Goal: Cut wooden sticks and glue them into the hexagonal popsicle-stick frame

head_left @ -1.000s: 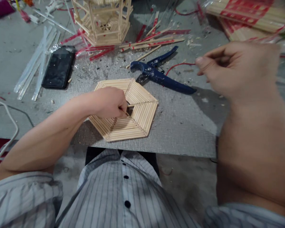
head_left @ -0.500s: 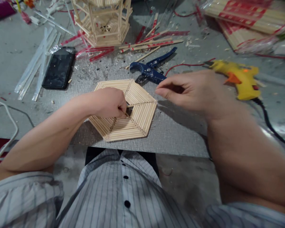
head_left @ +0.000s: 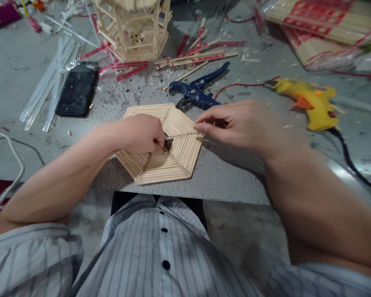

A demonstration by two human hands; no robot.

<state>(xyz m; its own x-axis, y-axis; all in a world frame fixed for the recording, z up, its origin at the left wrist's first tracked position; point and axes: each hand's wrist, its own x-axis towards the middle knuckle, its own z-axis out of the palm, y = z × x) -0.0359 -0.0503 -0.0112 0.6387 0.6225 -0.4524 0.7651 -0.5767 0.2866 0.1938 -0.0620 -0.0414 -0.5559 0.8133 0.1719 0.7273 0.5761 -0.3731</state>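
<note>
A six-sided panel of pale round wooden sticks (head_left: 185, 154) lies flat at the table's front edge, with a small dark opening at its middle. My left hand (head_left: 142, 134) rests over its left half, fingers curled closed and their tips gripping at the rim of that opening. The thumb and forefinger of my right hand (head_left: 231, 126) are pinched together at the panel's right corner. Whatever is between those right fingertips is too small to make out. Just behind the panel lies a dark blue hand cutter (head_left: 193, 93).
A yellow glue gun (head_left: 317, 103) with a black cord lies at right. A stick-built frame (head_left: 132, 37) stands at the back, near loose sticks and red wrapping scraps. Clear glue sticks (head_left: 46, 88) and a black phone (head_left: 77, 88) lie at left; wrapped stick bundles (head_left: 321, 24) at back right.
My right hand has moved left and down, from beside the panel's right corner onto it. My left hand and the panel have stayed in place.
</note>
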